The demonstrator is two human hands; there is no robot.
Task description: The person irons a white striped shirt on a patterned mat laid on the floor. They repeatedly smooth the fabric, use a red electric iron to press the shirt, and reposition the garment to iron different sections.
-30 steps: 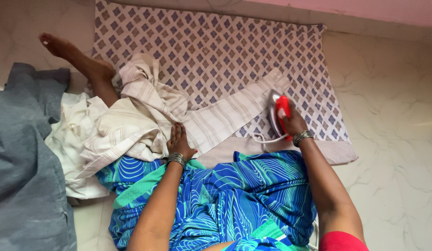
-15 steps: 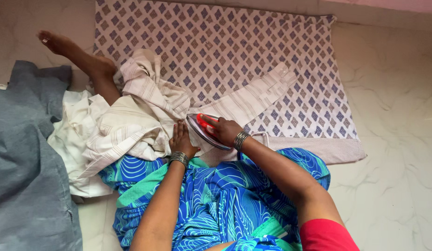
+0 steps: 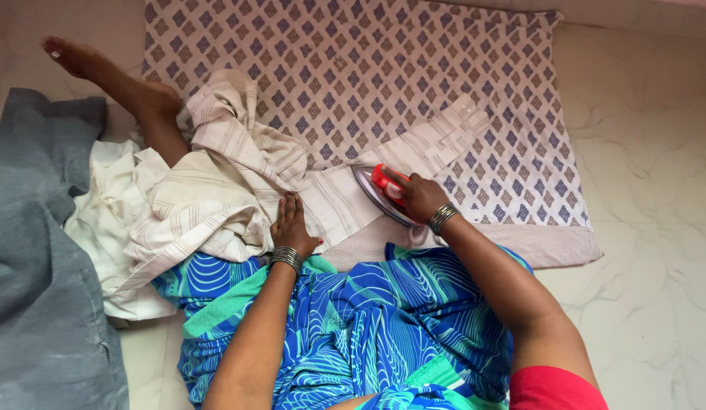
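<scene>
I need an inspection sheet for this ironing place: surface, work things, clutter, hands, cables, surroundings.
Surface: patterned mat spread on the marble floor.
Work things: striped shirt lying on the mat, one sleeve stretched out flat; iron resting on that sleeve.
Clutter: white cloth and grey cloth heaped on the left.
Hands: left hand pressing flat on the shirt; right hand gripping the iron's red handle.
Cables: nothing seen.
Surroundings: nothing seen.
</scene>
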